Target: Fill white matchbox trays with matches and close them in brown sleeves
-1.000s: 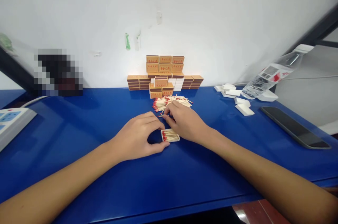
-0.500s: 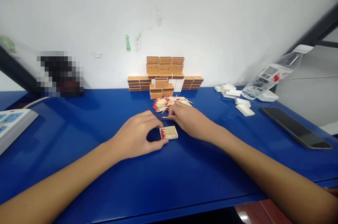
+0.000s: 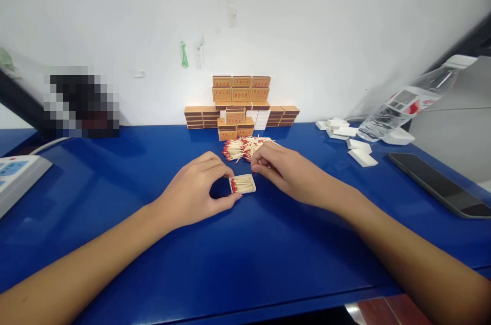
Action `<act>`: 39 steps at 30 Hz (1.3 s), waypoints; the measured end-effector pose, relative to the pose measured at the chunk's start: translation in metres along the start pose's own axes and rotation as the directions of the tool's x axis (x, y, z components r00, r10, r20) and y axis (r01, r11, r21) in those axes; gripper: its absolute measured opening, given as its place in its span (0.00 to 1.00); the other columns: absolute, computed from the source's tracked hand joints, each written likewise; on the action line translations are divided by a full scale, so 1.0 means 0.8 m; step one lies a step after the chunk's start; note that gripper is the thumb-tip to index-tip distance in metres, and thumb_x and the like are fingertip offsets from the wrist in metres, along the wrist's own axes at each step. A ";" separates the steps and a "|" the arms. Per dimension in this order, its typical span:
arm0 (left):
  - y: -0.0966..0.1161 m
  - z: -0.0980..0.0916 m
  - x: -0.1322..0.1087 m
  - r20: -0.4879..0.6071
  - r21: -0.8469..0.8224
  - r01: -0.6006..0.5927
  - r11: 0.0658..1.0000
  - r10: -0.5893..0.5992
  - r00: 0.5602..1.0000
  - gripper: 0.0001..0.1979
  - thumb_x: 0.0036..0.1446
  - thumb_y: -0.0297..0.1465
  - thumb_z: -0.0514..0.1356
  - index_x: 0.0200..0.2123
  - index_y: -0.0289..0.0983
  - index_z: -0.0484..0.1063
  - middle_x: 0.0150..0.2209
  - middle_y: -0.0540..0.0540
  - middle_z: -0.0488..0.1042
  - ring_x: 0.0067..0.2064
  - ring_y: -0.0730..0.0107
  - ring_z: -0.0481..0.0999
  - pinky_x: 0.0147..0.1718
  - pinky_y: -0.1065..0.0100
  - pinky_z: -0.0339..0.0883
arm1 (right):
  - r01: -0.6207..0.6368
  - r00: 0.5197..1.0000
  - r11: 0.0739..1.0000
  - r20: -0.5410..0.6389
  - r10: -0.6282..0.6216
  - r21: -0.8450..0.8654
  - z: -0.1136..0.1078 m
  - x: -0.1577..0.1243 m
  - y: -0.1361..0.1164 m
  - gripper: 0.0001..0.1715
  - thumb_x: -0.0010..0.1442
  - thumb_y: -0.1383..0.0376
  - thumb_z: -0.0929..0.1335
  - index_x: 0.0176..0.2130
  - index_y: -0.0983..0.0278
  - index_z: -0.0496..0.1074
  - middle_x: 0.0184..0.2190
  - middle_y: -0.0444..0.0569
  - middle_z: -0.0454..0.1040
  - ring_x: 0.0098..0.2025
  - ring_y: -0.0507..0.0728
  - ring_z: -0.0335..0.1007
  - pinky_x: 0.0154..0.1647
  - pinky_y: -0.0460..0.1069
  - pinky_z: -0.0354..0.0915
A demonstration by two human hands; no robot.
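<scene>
A small white matchbox tray (image 3: 251, 191) lies on the blue table, with red-tipped matches (image 3: 241, 184) in it, their heads to the left. My left hand (image 3: 199, 187) grips the tray's left end between thumb and fingers. Just right of the tray, my right hand (image 3: 286, 171) is closed in a pinch. A speck of red shows at its fingertips, apparently a match head; the stick is hidden by the fingers. Behind that hand lies a heap of loose matches (image 3: 236, 150), partly covered by it.
Orange matchboxes (image 3: 241, 95) stand stacked against the wall. On the right are white empty trays (image 3: 362, 157), a tilted plastic water bottle (image 3: 402, 105) and a dark phone (image 3: 441, 184). A power strip (image 3: 23, 177) sits at the left edge.
My right hand has moved a little to the right, away from the tray; the match that stuck out leftward from its fingers no longer shows clearly. My left hand keeps hold of the tray.
</scene>
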State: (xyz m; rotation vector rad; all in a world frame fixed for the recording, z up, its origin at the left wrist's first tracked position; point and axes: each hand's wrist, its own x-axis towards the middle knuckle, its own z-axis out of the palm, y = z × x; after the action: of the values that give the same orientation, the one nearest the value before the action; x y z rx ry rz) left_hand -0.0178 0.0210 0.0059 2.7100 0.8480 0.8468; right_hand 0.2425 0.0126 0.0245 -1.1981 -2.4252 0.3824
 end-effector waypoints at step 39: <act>0.002 0.001 0.001 0.049 0.008 0.014 1.000 -0.014 0.999 0.11 0.62 0.37 0.69 0.43 0.38 0.77 0.40 0.44 0.81 0.45 0.57 0.77 0.48 0.54 0.72 | -0.147 0.981 0.987 0.120 0.155 -0.070 -0.019 -0.014 0.025 0.11 0.76 0.60 0.64 0.39 0.60 0.66 0.41 0.52 0.74 0.38 0.59 0.70 0.39 0.53 0.65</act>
State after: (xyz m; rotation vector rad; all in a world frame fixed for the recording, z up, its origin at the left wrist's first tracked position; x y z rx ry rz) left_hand -0.0162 0.0199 0.0060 2.7160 0.8603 0.7728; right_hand 0.2694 0.0160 0.0267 -1.4301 -2.4748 0.4438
